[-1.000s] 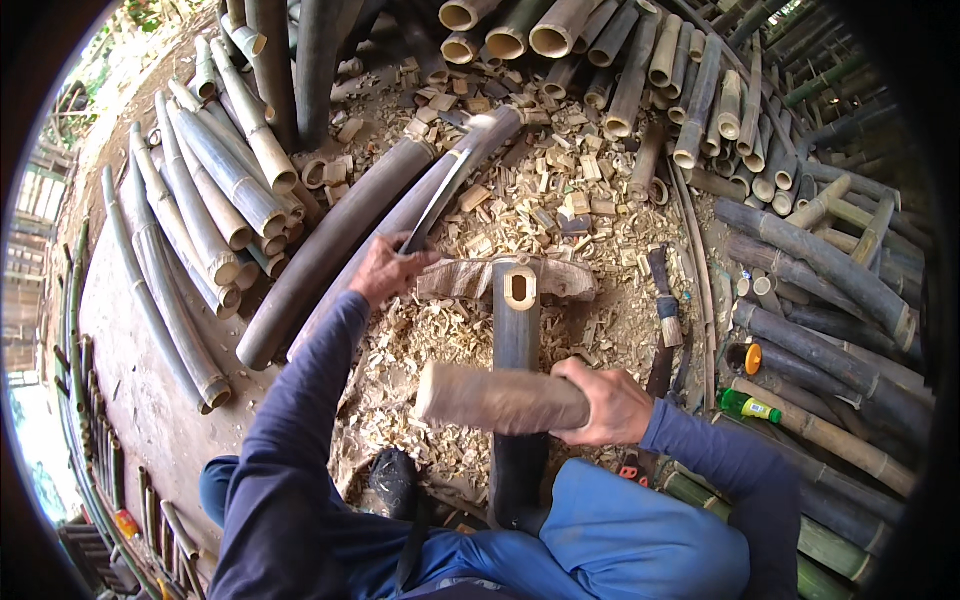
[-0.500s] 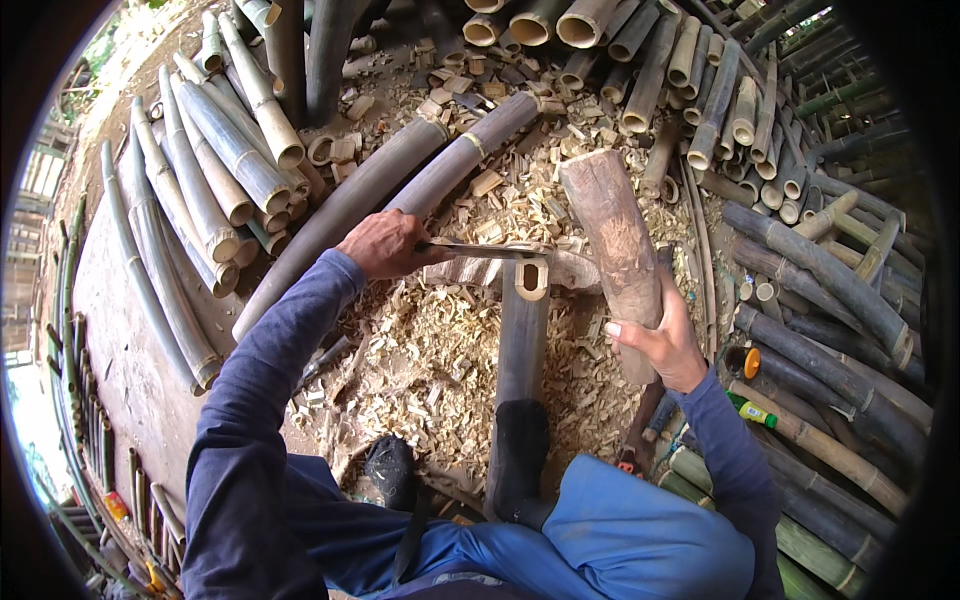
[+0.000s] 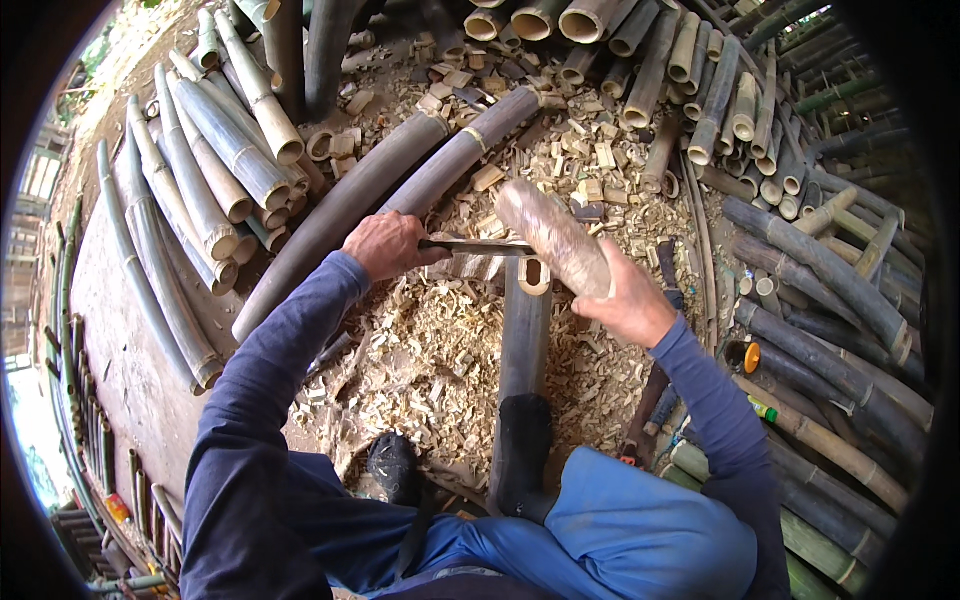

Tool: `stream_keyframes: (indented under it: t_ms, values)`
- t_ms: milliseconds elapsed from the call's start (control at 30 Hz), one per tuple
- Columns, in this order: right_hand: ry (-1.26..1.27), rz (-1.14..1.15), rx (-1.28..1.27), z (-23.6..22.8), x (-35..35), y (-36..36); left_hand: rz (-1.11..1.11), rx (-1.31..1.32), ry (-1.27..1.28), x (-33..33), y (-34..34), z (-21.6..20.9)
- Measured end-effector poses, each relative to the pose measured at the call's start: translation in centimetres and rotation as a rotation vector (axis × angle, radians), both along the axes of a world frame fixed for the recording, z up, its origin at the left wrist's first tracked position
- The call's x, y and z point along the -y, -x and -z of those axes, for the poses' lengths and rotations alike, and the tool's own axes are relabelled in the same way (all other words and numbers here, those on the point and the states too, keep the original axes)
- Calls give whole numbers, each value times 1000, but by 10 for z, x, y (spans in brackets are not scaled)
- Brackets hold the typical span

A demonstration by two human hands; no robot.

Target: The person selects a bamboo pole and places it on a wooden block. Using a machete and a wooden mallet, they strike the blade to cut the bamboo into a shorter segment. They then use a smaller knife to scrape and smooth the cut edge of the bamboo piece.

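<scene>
My left hand (image 3: 385, 245) is closed round the handle of a knife (image 3: 475, 247), its dark blade lying level across the end of a bamboo pole (image 3: 525, 330). That pole end is cut square on the outside, with a dark oval hollow. A log under the blade props the end up, mostly hidden. My right hand (image 3: 632, 300) grips a thick wooden club (image 3: 553, 232), blurred by motion, tilted up to the left with its upper part at the blade's tip. Whether club and blade touch I cannot tell. My foot in a black sock (image 3: 525, 445) presses on the pole's near part.
Wood chips and shavings (image 3: 430, 350) cover the ground. Two long dark bamboo poles (image 3: 345, 215) lie ahead on the left, beside a stack of cut bamboo (image 3: 235, 150). More bamboo (image 3: 820, 270) is piled on the right, near an orange-lidded container (image 3: 750, 357).
The club has swung left and down from upright toward the knife, my right hand moving up and left with it. My left hand and the bamboo pole stay nearly in place.
</scene>
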State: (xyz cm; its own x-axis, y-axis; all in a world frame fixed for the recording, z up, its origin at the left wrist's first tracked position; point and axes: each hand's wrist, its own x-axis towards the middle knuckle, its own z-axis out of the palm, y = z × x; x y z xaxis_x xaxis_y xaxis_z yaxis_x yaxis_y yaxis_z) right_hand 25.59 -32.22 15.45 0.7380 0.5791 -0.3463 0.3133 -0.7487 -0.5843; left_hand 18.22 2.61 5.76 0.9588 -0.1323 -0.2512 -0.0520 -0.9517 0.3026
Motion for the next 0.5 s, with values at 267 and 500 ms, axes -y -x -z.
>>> stream_keyframes:
  t_ms: [267, 500]
  values:
    - [-29, 154, -120, 10, -28, -5, 23, -61, 49, -12, -7, 16]
    - [-261, 6, 21, -45, -39, -58, 31, -123, 104, -16, -12, 12]
